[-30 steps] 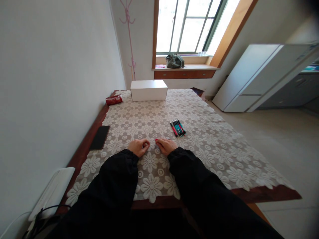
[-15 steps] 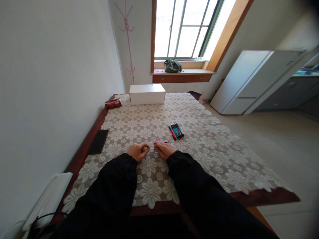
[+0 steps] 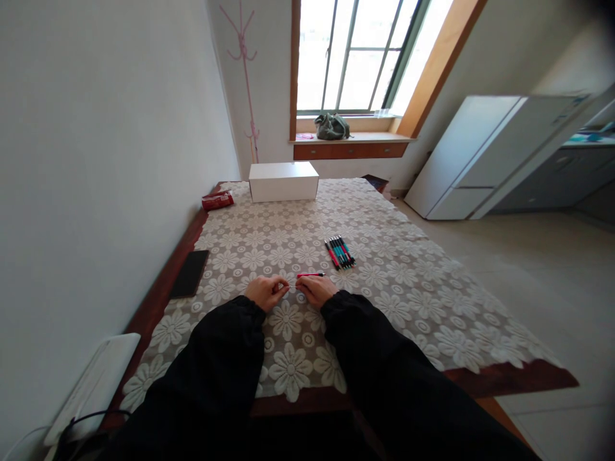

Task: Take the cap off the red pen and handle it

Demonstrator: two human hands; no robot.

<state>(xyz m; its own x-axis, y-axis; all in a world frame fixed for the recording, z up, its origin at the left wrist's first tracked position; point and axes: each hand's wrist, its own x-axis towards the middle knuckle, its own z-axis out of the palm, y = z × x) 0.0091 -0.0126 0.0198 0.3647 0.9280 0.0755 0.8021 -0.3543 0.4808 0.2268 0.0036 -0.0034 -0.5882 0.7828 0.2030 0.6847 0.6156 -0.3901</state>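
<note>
Between my two hands runs a thin white stick [image 3: 292, 286], too small to make out fully. My left hand [image 3: 267, 293] pinches its left end between thumb and fingertips. The right end is in the closed fingers of my right hand [image 3: 317, 291]. Just beyond the right fingers lies a red pen [image 3: 310, 275] with a dark end, partly hidden by that hand. Farther off to the right, several red, teal and black pens [image 3: 339, 253] rest side by side in a row on the lace tablecloth [image 3: 288, 320].
A white box [image 3: 283, 184] stands at the far end of the table, with a red packet [image 3: 218, 200] to its left. Along the left edge lie a dark flat notebook-like object [image 3: 189, 274] and a long white object [image 3: 96, 384] with a black cable. The wall borders the left side.
My right fingers have shifted very slightly left, and a little more of the red pen shows beyond them. Both hands keep their grip on the white stick.
</note>
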